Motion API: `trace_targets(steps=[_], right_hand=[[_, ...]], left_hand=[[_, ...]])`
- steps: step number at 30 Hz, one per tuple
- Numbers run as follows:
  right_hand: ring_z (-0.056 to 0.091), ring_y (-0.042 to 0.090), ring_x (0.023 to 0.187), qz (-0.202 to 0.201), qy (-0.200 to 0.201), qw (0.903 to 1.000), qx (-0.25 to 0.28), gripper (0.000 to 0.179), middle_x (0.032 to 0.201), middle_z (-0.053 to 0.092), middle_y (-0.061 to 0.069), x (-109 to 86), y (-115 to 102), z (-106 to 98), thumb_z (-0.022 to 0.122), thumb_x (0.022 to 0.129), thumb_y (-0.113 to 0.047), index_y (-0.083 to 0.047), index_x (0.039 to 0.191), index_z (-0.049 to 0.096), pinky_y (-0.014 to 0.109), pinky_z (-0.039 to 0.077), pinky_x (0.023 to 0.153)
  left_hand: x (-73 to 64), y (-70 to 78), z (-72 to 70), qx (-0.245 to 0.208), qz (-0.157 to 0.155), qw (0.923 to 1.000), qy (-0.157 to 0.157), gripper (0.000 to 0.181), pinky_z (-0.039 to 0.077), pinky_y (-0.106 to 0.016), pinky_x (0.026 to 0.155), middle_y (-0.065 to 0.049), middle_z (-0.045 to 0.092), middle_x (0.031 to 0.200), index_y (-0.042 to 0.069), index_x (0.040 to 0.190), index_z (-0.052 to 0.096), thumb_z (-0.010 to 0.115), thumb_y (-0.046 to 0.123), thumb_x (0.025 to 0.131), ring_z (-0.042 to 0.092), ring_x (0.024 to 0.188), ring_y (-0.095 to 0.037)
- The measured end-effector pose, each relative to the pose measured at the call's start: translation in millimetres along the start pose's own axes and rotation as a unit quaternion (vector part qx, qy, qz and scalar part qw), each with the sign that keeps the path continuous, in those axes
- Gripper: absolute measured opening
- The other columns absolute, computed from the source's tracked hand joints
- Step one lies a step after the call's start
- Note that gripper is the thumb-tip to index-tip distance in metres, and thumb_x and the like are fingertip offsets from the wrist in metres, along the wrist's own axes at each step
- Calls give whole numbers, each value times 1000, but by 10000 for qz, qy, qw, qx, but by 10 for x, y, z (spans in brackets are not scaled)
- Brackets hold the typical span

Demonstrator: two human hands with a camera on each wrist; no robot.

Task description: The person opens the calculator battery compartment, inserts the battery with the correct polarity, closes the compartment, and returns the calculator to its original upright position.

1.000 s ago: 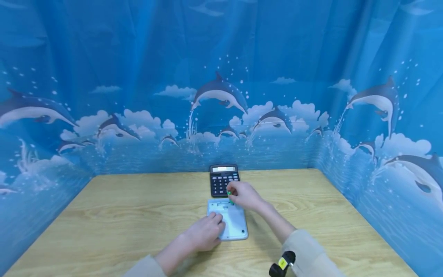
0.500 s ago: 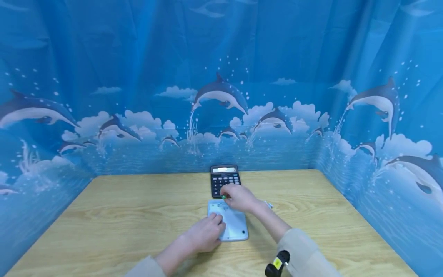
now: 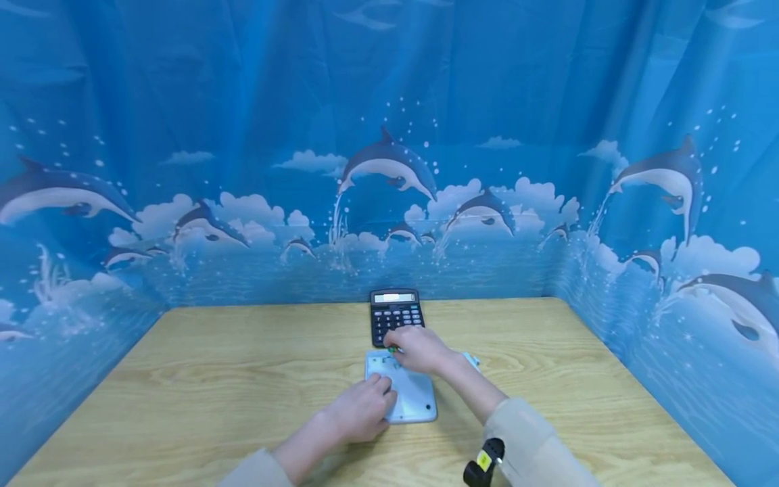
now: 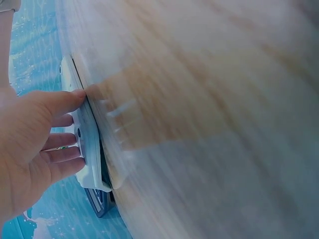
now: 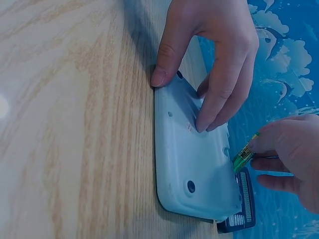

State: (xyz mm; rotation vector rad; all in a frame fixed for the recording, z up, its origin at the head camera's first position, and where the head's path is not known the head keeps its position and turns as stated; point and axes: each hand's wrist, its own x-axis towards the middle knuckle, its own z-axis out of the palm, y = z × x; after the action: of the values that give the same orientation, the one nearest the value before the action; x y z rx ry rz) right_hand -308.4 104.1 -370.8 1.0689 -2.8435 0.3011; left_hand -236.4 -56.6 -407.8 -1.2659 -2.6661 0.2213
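A light-blue calculator (image 3: 416,400) lies face down on the table, its battery compartment (image 3: 389,361) at the far end. Bent fingers of my left hand (image 3: 364,409) hold its left side; in the left wrist view the thumb (image 4: 75,98) is at the edge and the other fingers lie over the back. My right hand (image 3: 421,350) pinches a small green battery (image 5: 243,157) between thumb and fingertips, tilted right at the compartment end. In the head view, the right hand covers part of that compartment.
A black calculator (image 3: 380,316) lies face up just beyond the light-blue one. Partly behind the right forearm is a small light-blue piece (image 3: 472,359). A blue dolphin-print curtain (image 3: 389,81) stands around the wooden table (image 3: 243,379).
My right hand has moved left and slightly toward me with the battery, from the compartment's right side. The small light-blue piece has come into view. The left hand has stayed put.
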Motion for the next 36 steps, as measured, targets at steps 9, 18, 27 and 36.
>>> trace_targets(steps=[9, 18, 27, 36], right_hand=[[60, 14, 95, -12, -171, 9997, -197, 25, 102, 66, -1, 22, 20, 39, 67, 83, -11, -14, 107, 66, 28, 51, 78], [59, 12, 94, 61, -242, 9996, -163, 23, 102, 65, -2, 41, 7, 61, 66, 84, -14, -17, 106, 66, 26, 50, 80], [59, 12, 89, -125, -63, 9999, -42, 21, 101, 63, -1, 36, 14, 123, 64, 87, -19, -16, 107, 68, 25, 50, 75], [59, 12, 93, -99, -4, 10000, 6, 21, 104, 63, 0, 49, 21, 154, 64, 87, -18, -15, 108, 68, 26, 50, 80]], left_hand=[[-5, 10, -23, -111, -57, 9998, -178, 42, 47, -25, 87, -4, 55, 102, 7, 112, 63, 70, 32, 79, 50, 97, -16], [1, -2, 3, -20, 12, 10000, -63, 41, 47, -24, 85, -4, 56, 101, 7, 111, 63, 71, 32, 79, 50, 95, -15], [-2, -10, 10, -29, 105, 9999, 31, 40, 47, -24, 85, -4, 56, 101, 6, 110, 63, 70, 31, 80, 51, 95, -16], [19, -13, 2, -105, 13, 9999, -119, 41, 47, -25, 86, -5, 57, 103, 6, 111, 63, 70, 30, 79, 52, 97, -16]])
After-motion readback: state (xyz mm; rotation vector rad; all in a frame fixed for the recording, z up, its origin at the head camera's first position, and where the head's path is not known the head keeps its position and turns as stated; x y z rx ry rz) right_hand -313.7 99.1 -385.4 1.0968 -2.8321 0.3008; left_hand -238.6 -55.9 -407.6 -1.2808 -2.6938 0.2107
